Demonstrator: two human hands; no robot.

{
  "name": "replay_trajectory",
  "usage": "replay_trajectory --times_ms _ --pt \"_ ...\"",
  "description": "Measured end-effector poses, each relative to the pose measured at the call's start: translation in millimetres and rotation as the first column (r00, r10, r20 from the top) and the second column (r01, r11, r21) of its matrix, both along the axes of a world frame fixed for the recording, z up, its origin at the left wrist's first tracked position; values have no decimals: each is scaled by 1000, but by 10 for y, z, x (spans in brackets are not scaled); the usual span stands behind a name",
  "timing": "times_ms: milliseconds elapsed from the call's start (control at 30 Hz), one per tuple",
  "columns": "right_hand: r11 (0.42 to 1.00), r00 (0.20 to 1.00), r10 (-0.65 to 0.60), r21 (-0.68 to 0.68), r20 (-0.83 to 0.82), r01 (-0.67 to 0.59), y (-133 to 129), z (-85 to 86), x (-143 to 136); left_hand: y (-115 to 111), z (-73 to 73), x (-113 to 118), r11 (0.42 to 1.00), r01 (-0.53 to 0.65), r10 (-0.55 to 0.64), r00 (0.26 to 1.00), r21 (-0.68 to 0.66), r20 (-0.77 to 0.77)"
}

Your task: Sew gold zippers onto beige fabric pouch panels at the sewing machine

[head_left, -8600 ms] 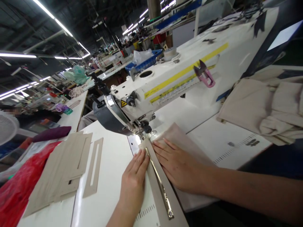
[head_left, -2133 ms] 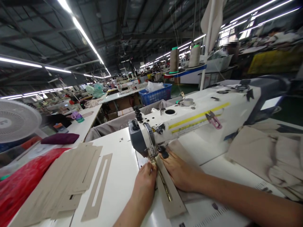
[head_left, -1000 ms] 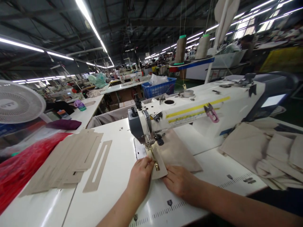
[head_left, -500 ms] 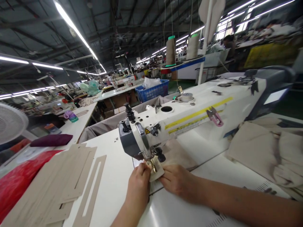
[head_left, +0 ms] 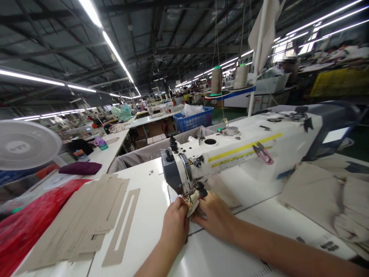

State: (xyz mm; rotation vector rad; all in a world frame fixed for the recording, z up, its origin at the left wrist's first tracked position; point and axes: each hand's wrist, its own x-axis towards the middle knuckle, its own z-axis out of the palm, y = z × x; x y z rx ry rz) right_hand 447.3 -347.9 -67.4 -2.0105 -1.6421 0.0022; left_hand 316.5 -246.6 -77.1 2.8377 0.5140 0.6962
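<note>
A white sewing machine (head_left: pixel 245 150) stands on the white table, its needle and presser foot above a small beige fabric piece (head_left: pixel 193 204). My left hand (head_left: pixel 175 219) is closed on the left edge of that piece, close beside the presser foot. On the other side, my right hand (head_left: pixel 216 215) grips the piece's right edge with bent fingers, the thumb pointing left. Behind my right hand, a larger beige cloth (head_left: pixel 223 192) lies under the machine arm. Fingertips of both hands are partly hidden by fabric.
Beige cut panels (head_left: pixel 77 215) and a slotted template (head_left: pixel 122 227) lie at left, beside red plastic (head_left: pixel 40 215). Folded beige fabric (head_left: pixel 319 200) rests at right. A fan (head_left: pixel 25 144), blue basket (head_left: pixel 193 119) and thread cones (head_left: pixel 216 81) stand farther off.
The view has shifted, so the machine and table appear farther right and lower. My right hand has lifted and its fingers have spread a little around the fabric, which is now more folded up.
</note>
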Motion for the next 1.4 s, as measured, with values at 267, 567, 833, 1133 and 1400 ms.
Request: replay_trajectory --times_ms 267,567,833,1133,1400 --pt "984 997 78 -160 -25 -81 190 157 129 -286 140 -132 928 -340 334 940 -151 -64" --pt "987 993 97 -132 71 -87 133 76 56 -407 29 -192 999 14 -7 982 -36 186" --pt "998 997 -29 -46 71 32 206 -46 138 -403 18 -160 993 98 -97 995 72 -14" --pt "959 965 -247 -117 90 256 291 -33 117 -373 5 -101 983 157 -155 988 91 -24" --pt "964 976 -196 -162 94 209 274 -26 175 -407 42 -111 988 139 -135 989 69 -57"
